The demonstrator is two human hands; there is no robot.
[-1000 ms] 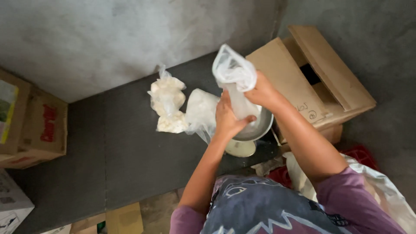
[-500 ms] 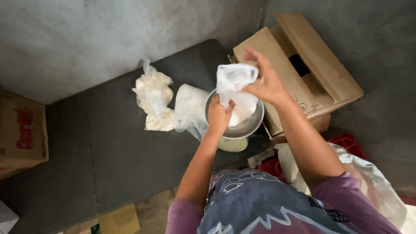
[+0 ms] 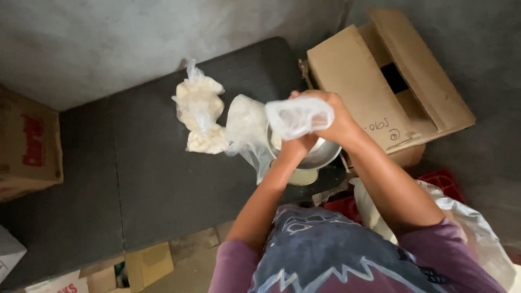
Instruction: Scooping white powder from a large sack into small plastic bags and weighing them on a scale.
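Both my hands hold a clear plastic bag (image 3: 297, 115) of white stuff over a metal bowl (image 3: 320, 154). My right hand (image 3: 334, 116) grips the bag's top from the right. My left hand (image 3: 296, 146) is under the bag, fingers closed on its lower part. The bowl stands on a pale base on a dark grey bench (image 3: 157, 179). Left of the bowl lie another filled clear bag (image 3: 244, 122) and two tied bags of white lumps (image 3: 199, 111).
An open cardboard box (image 3: 380, 81) stands right of the bowl. A red crate (image 3: 442, 182) and a large clear plastic sack (image 3: 472, 228) are at my right side. More cardboard boxes sit at the left (image 3: 27, 146) and below the bench (image 3: 135, 268).
The bag, held high a second ago, has come down and been turned sideways over the bowl. My right hand has moved over its top.
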